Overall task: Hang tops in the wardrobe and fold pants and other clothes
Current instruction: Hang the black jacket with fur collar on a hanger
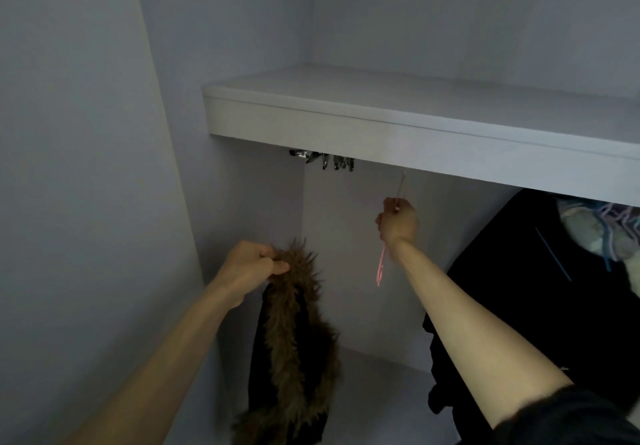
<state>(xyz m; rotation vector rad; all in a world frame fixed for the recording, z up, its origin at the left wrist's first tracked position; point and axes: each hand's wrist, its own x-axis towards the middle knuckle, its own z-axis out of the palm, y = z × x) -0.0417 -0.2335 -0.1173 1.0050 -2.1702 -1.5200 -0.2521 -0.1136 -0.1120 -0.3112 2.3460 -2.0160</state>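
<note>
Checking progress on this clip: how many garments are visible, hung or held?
3: a fur-trimmed dark garment held in the left hand; a black garment hanging at right; a patterned one behind it. More may be hidden beyond.

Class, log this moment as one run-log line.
left hand: shut on fur-trimmed black garment | right hand: shut on pink hanger | place: below wardrobe shelf | garment not yet on hanger
</note>
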